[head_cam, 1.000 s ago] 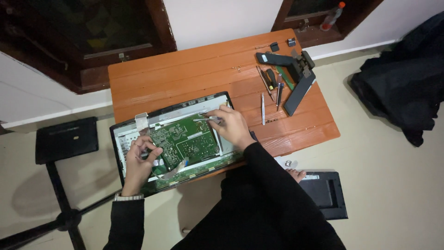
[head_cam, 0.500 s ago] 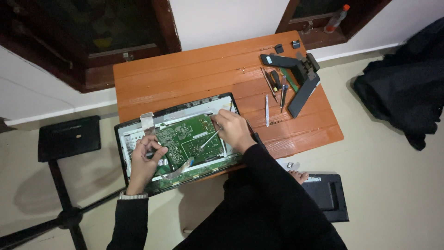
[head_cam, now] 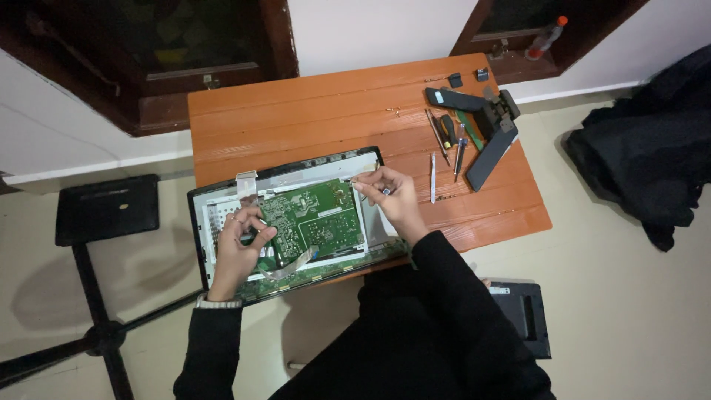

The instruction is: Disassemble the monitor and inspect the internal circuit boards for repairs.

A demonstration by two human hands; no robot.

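Item in right hand (head_cam: 392, 201) unclear

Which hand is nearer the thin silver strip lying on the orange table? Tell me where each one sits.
Right. The right hand is at the circuit board's upper right corner, just left of the silver strip. The left hand grips the board's left edge, far across the opened monitor.

Screwdrivers (head_cam: 449, 137) and a dark bracket (head_cam: 490, 147) lie on the orange table (head_cam: 311, 111) (a black stand (head_cam: 104, 215) on the floor left, dark cloth (head_cam: 652, 163) heaped right).
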